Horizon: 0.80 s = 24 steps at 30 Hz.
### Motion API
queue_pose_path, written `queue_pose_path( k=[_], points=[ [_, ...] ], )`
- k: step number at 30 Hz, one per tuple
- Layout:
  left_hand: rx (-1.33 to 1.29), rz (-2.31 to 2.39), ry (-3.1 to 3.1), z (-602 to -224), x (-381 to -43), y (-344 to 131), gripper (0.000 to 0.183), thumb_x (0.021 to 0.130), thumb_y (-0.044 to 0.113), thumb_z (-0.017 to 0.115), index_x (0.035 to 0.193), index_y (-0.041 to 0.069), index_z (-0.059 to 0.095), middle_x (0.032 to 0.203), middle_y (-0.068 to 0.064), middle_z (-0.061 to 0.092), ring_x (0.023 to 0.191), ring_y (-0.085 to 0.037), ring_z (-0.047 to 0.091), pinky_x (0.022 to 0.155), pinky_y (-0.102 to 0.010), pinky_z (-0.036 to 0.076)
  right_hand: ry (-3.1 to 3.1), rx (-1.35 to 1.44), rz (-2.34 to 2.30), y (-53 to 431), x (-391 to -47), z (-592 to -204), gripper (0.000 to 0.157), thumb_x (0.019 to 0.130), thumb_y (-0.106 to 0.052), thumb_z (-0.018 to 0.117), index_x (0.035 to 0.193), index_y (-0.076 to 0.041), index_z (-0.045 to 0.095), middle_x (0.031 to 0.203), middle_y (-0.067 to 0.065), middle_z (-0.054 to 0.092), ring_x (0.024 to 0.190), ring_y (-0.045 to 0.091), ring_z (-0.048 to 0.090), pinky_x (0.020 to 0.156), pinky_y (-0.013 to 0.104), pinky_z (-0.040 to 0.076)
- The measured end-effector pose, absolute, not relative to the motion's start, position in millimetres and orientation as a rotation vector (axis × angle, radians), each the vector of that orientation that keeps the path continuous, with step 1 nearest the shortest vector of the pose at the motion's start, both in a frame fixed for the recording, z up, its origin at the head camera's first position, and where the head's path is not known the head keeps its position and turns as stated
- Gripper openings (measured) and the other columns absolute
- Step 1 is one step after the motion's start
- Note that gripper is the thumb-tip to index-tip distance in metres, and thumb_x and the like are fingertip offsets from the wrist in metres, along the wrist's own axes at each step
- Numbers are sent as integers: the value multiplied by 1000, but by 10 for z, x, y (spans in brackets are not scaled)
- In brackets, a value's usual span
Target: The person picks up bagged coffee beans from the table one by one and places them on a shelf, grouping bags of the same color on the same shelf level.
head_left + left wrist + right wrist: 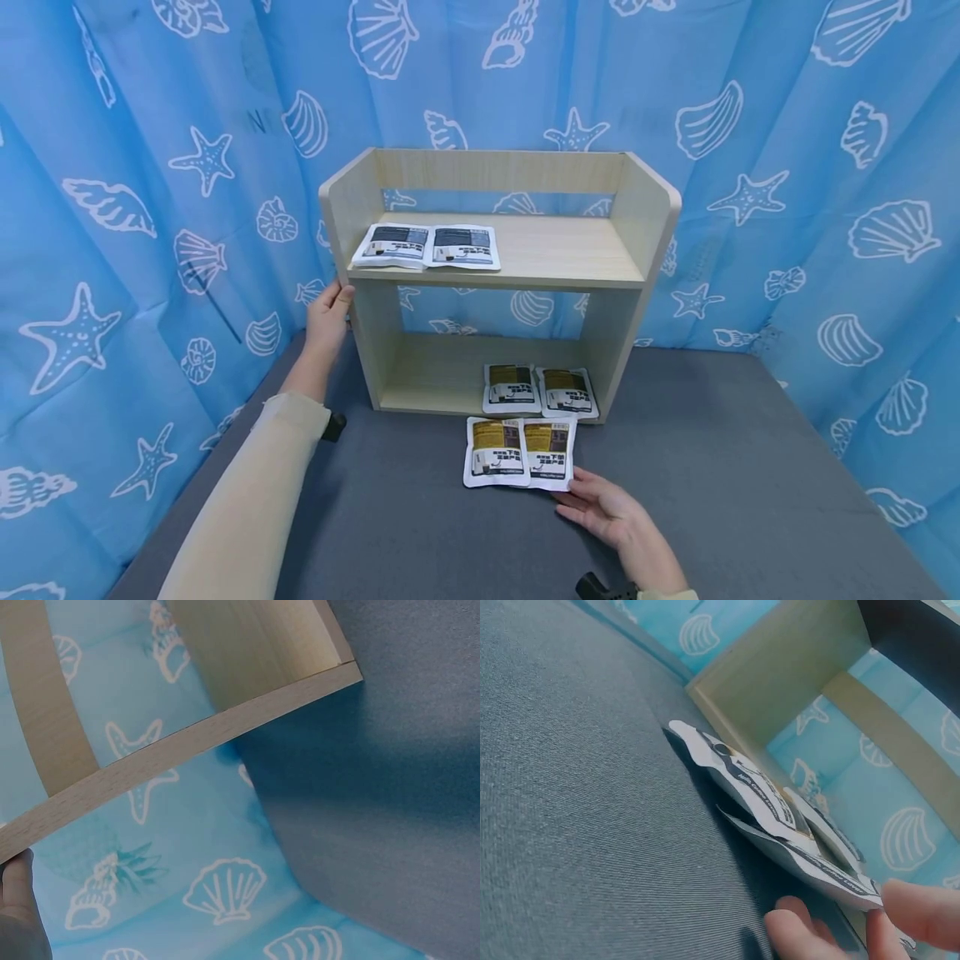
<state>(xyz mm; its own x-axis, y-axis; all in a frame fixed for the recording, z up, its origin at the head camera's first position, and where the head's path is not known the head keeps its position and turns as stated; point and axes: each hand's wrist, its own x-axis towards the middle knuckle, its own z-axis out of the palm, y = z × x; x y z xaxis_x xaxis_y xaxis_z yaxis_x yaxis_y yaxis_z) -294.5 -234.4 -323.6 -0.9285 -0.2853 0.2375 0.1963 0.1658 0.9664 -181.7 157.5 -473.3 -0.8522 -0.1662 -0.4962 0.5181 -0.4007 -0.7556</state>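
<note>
My right hand point(603, 512) pinches the lower right corner of a white printed pouch point(549, 450), thumb above and fingertips beneath in the right wrist view. Another white pouch point(496, 454) overlaps its left edge; both lie in front of the wooden shelf point(480, 412). Two similar pouches sit on the lower board at the right, a left one point(512, 388) and a right one point(567, 392). My left hand point(327, 321) touches the shelf's left side panel near the upper board's height; some of its fingers are hidden. In the left wrist view, a digit point(19, 881) meets the panel's edge.
On the upper board's left side lie white pouches with dark labels point(397, 243), side by side. A grey cloth surface point(712, 467) carries the shelf. Blue curtains point(795, 167) with white shell prints hang behind and at both sides.
</note>
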Motion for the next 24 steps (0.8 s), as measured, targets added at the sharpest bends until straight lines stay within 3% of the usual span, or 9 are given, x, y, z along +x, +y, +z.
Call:
queue_pose_path(
  k=[16,24],
  points=[
    [85,-1829,-2075,-3258,-2968,-2350,52,103,34,44,150,14,38,150,-15,39,135,-32,39,106,-54,35,1420,390,-2317,1621,-1801,-4729,54,102,6,37,148,14,11,94,11,67,89,20,65,89,42,52],
    [88,-1832,-2080,-3246,-2955,-2348,52,103,35,44,150,14,38,149,-15,40,133,-32,41,105,-53,36,1472,461,-2350,1657,-1762,-4634,51,101,7,37,147,15,18,94,13,67,87,22,66,85,43,54]
  ],
)
